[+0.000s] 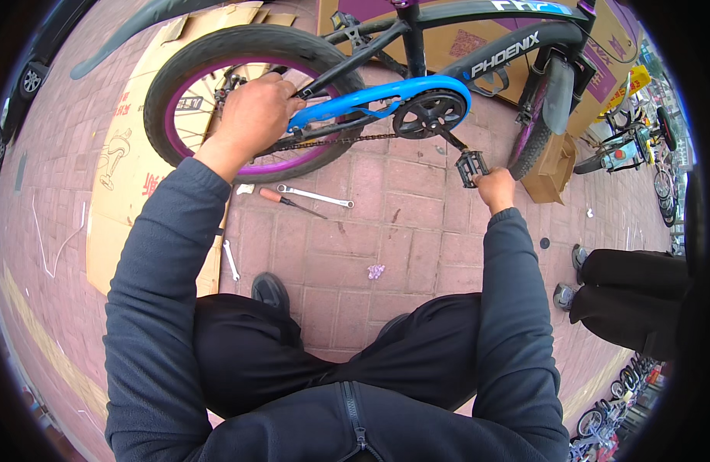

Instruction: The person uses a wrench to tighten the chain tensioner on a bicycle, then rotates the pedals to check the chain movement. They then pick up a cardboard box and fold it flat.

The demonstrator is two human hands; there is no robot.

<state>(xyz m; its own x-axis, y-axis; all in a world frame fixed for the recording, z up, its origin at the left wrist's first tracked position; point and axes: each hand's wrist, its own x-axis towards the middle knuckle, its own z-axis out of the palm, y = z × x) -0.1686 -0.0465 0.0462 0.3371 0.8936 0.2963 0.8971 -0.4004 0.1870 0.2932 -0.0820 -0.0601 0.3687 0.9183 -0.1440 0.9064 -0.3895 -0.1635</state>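
Note:
A black bicycle frame [416, 54] with a blue chain guard [370, 96] stands across the far side. My left hand [256, 115] is at the middle of the rear wheel [159, 96], against the rear end of the guard; its fingers curl closed, and what they grip is hidden. Low on the right, my right hand [495, 189] is closed on the outer end of a black pedal [470, 168]. The pedal's crank arm [451, 140] slants down to the right from the chainring [430, 114]. A chain [336, 142] runs back from it toward the left hand.
On the paving lie a ring spanner [316, 196], an orange-handled screwdriver [270, 194] and a small spanner [231, 260]. Flattened cardboard [120, 185] spreads under the rear wheel. An opened carton [546, 173] sits by the front wheel [528, 142]. Another person's legs [628, 285] are at right.

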